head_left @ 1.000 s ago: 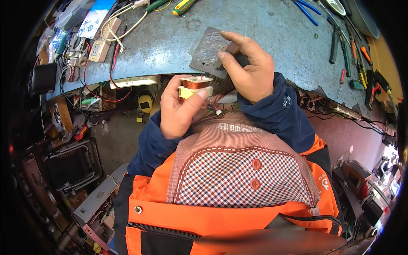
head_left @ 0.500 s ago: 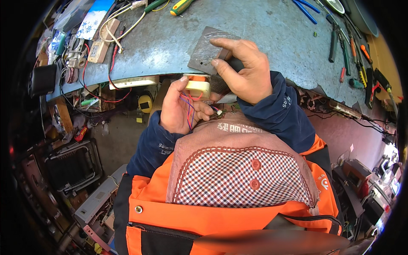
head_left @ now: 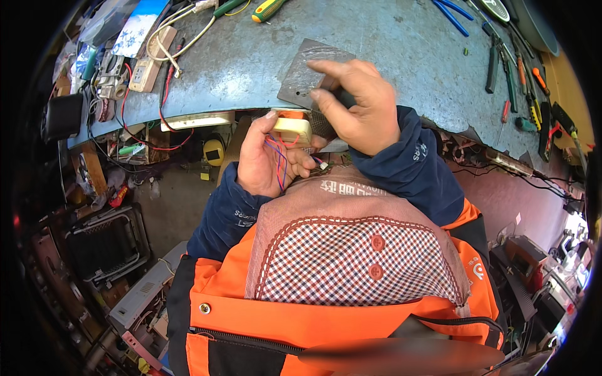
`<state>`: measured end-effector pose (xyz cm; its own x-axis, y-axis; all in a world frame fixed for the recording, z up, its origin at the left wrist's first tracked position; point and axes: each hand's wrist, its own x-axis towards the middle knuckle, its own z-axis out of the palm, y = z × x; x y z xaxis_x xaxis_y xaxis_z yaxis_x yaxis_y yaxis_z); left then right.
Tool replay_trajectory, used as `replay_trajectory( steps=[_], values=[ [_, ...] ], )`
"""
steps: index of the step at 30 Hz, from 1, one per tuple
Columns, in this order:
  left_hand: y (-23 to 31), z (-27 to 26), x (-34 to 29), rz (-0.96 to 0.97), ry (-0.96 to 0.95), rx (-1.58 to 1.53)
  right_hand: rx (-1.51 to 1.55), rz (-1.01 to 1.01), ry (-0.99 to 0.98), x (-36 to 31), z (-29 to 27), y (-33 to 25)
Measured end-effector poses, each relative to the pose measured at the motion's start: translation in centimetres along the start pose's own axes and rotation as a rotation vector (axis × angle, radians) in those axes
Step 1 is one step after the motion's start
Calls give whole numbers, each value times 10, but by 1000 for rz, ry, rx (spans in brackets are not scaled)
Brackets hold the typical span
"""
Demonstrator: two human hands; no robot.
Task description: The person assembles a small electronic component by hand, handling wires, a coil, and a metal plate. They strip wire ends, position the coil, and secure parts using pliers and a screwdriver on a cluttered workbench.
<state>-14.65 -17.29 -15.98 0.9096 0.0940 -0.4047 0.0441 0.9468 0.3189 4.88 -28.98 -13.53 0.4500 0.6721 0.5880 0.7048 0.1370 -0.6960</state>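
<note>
My left hand [head_left: 260,160] is closed around a small yellow coil-like part [head_left: 293,129] with an orange band on top, just off the bench's front edge. Red and blue wires [head_left: 279,160] trail from it over my palm, and a small white connector [head_left: 323,166] shows by the fingertips. My right hand [head_left: 364,106] is above the near edge of a dark flat metal plate [head_left: 304,69]. Its thumb and forefinger are apart, with a gap between the tips; the other fingers are mostly hidden. A dark mesh-textured thing [head_left: 323,125] sits below the right thumb, partly covered.
The blue-grey bench top [head_left: 232,69] spans the far side. On its left lie a power strip [head_left: 145,72], white cable and red and black leads. A green-and-yellow screwdriver handle [head_left: 266,10] is at the back. Blue-handled pliers [head_left: 453,17] and several hand tools lie right.
My right hand has shifted very slightly, its thumb and forefinger still apart. The left hand keeps its hold on the yellow part, almost unmoved.
</note>
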Motion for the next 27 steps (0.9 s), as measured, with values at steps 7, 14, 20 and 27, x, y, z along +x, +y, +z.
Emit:
replay_trajectory(
  steps=[7, 14, 20, 27],
  values=[
    [0, -1, 0, -4, -3, 5, 67, 130, 84, -1, 2, -4],
    [1, 1, 0, -1, 31, 49, -24, 76, 82, -3, 7, -1],
    [1, 2, -2, 36, 93, 157, 28, 35, 31, -2, 1, -3],
    [-9, 14, -15, 358, 204, 673, 20, 157, 155, -3, 6, -1]
  ],
)
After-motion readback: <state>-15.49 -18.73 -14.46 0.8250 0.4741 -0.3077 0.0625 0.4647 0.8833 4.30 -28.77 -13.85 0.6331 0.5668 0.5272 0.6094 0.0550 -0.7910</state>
